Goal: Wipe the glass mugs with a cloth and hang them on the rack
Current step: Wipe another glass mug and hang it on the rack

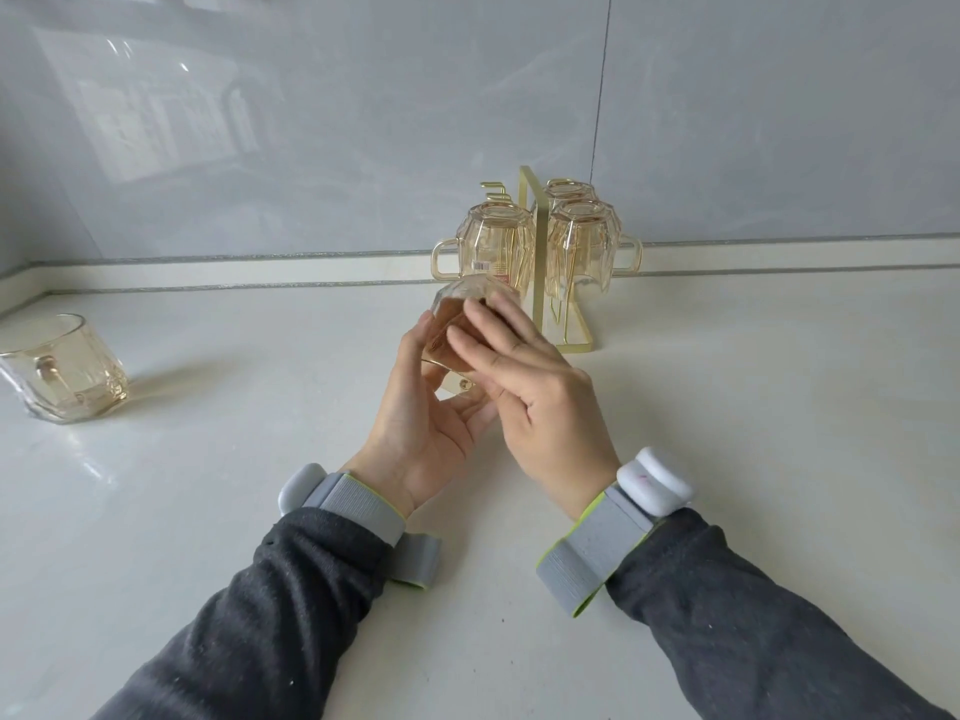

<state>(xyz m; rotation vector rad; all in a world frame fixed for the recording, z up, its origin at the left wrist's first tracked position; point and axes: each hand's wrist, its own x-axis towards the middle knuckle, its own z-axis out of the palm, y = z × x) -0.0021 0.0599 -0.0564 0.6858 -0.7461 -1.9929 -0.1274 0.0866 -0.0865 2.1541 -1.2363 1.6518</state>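
Currently right hand (550,407) fingers (480,324) lie near straight across the held mug (457,298); left hand (415,423) cups it from below, gripping. No cloth in sight. Held mug is tilted, in the air just before the rack (537,241), above the bench (727,407). Glass: stiff, slick, faceted, breakable, probably fairly weighty; handle or body looks the safest hold. Three hung mugs (493,241) on rack, spare mug (72,371) far left. Barcode sticker (485,266) on one hung mug, print unreadable.
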